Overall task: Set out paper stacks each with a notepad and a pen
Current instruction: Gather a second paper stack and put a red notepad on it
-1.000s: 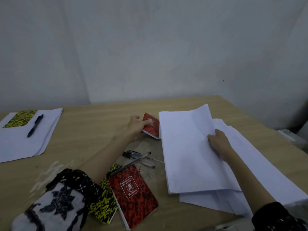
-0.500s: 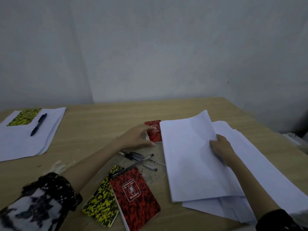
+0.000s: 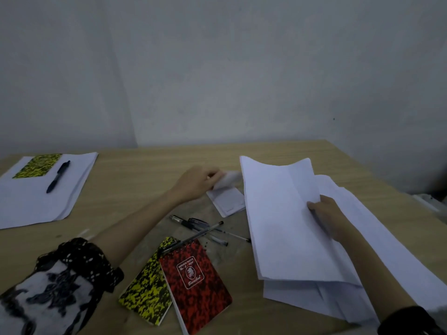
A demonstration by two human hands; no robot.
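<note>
Nearest the viewer, a red notepad [image 3: 197, 288] is lying on the worktop [image 3: 135, 187], overlapping a yellow notepad [image 3: 146, 284] to its left. Just beyond them, several loose pens [image 3: 205, 229] are lying crossed, one resting its end on the red notepad's top edge. To the right, the right hand [image 3: 331, 217] is gripping the lifted edge of the upper sheets of a large paper stack [image 3: 278, 226], thumb on top and fingers curled beneath, with looser sheets spreading out under it to the right. Farther in, the left hand [image 3: 197, 181] is pinching the raised cover of a small notepad [image 3: 228, 199], which is lying open with a white page showing, just left of the paper stack. At the far left, a finished paper stack [image 3: 36, 204] is carrying a yellow-covered pad [image 3: 37, 165] and a dark pen [image 3: 58, 176] lying beside it.
</note>
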